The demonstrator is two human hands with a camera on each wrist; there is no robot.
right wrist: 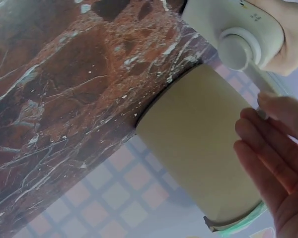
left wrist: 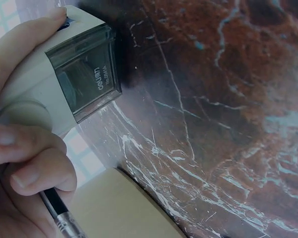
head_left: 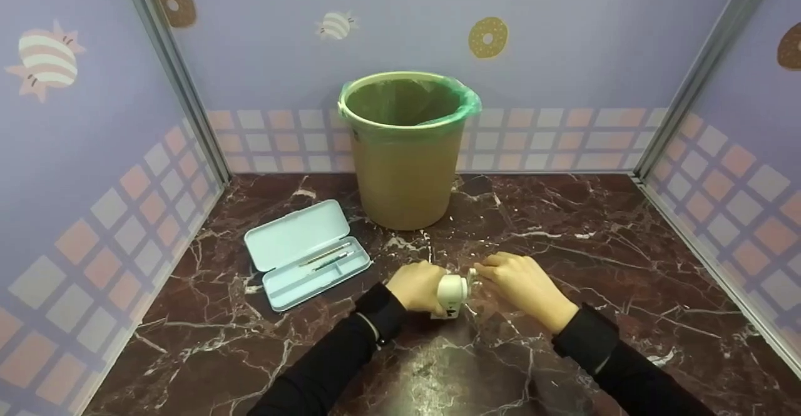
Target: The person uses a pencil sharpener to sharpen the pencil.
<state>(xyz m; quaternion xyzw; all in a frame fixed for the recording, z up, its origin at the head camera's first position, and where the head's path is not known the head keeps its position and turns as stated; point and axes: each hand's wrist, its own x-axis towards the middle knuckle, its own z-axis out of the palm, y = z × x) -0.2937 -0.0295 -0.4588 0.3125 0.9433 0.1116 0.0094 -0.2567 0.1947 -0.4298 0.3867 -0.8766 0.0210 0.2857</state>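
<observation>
Near the middle of the counter (head_left: 626, 234), in the left hand (head_left: 416, 288), we find the sharpener (head_left: 450, 292): white, round-cornered, with a dark see-through drawer (left wrist: 87, 74) and a crank (right wrist: 262, 82). We note the counter dark red and white-veined, the walls (head_left: 400, 3) lilac and patterned, a lined bin (head_left: 407, 172) behind, an open case (head_left: 297, 234) to the left. Both forearms (head_left: 328, 355) slant inward; the left fingers hold the sharpener and a black pencil (left wrist: 53, 201); the right hand (head_left: 522, 281) pinches the crank's end, fingers narrowed.

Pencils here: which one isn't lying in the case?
The black-shafted pencil held in the left hand, its silvery end sticking out past the fingers; the other two pencils lie in the open light-blue pencil case.
</observation>
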